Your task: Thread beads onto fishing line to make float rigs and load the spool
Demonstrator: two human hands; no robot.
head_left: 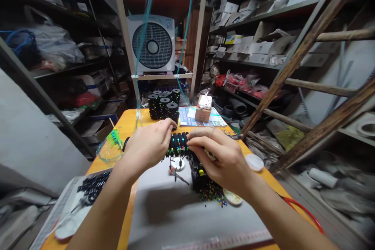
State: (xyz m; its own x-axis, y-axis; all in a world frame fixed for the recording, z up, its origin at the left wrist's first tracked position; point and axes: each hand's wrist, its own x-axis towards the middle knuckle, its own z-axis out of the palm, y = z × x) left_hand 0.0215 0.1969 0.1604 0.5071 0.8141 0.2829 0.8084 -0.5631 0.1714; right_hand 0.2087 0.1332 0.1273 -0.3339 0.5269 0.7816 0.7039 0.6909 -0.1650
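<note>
Both forearms come in from the bottom edge and meet over the grey mat on the orange table. Between the hands lies a row of black spools, packed side by side with small green marks on them; its long axis runs left to right, straight from one hand to the other, raised just above the mat. The left hand is curled round the row's left end, thumb and fingers closed on it, so that end is hidden. The right hand closes over the right end, forefinger stretched along the top of the row, and also covers something pale beneath its fingers that I cannot make out. Both hands are equally near; neither is free.

Just under the row stand a black block with a yellow dot and a small white disc; loose coloured beads lie by the block. Beyond the row a stack of black reels stands on the table's far side, with a small cardboard box right of it. Left of the row are black pieces on a tray. Thin teal lines hang down from above the row; where they end is hard to tell.
</note>
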